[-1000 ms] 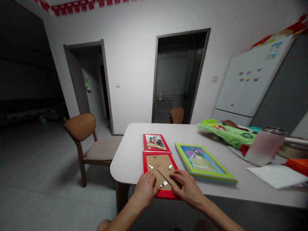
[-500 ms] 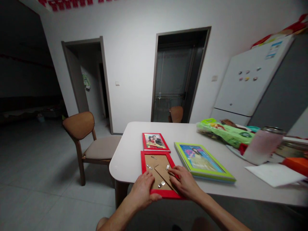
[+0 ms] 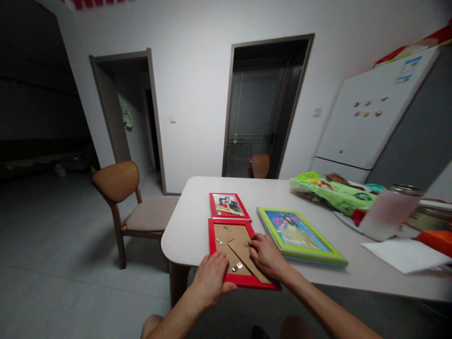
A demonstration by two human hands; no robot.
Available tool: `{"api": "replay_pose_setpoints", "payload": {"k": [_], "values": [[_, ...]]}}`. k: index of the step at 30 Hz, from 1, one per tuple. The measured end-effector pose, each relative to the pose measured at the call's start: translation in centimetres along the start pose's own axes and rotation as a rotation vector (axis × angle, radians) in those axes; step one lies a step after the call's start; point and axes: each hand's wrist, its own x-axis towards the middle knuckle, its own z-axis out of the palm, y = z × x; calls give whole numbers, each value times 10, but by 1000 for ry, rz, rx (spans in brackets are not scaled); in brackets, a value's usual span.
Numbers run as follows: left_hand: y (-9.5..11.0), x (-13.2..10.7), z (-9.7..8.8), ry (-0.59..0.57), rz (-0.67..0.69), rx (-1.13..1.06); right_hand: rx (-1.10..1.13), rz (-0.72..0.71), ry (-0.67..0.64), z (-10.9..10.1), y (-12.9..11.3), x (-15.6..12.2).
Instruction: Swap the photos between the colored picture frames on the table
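A red picture frame (image 3: 247, 281) lies face down at the table's near edge. Its brown backing board (image 3: 226, 256) has several metal clips and a slanted stand flap (image 3: 243, 259). My left hand (image 3: 212, 278) grips the lower left of the frame, fingers on the backing and thumb along the bottom rim. On the right side my right hand (image 3: 267, 254) is curled over the frame, with fingertips at the right metal clip (image 3: 246, 245), which is partly covered. Just beyond is a second red picture frame (image 3: 229, 205), face up with a photo of two people.
Right of my hands lie stacked frames with a lime-green picture frame (image 3: 300, 230) on top. Farther right are a green plastic package (image 3: 332, 193), a pinkish jar (image 3: 390, 212) and white paper (image 3: 406, 256). A wooden chair (image 3: 150, 216) stands left of the table (image 3: 187, 226).
My right hand's fingers have shifted at the right clip, which now shows less. The stand flap's lower end is more exposed. My left hand keeps its grip. The view has moved slightly.
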Motion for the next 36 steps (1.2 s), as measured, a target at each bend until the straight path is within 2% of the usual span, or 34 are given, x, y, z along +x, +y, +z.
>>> {"api": "replay_pose_setpoints", "payload": {"k": [12, 16, 20, 23, 30, 36], "values": [[-1, -3, -4, 2, 13, -41, 38, 16, 48, -1, 1, -8], [-4, -3, 0, 23, 24, -50, 110, -68, 70, -3, -16, -21], [-6, -3, 4, 53, 32, -58, 200, -209, -6, -7, -40, -32], [-6, -3, 4, 59, 37, -80, 229, -248, -37, -11, -48, -36], [-10, -2, 6, 98, 52, -101, 271, -323, -72, -19, -44, -42], [-9, -4, 4, 81, 30, -120, 298, -270, -69, -12, -41, -32]]}}
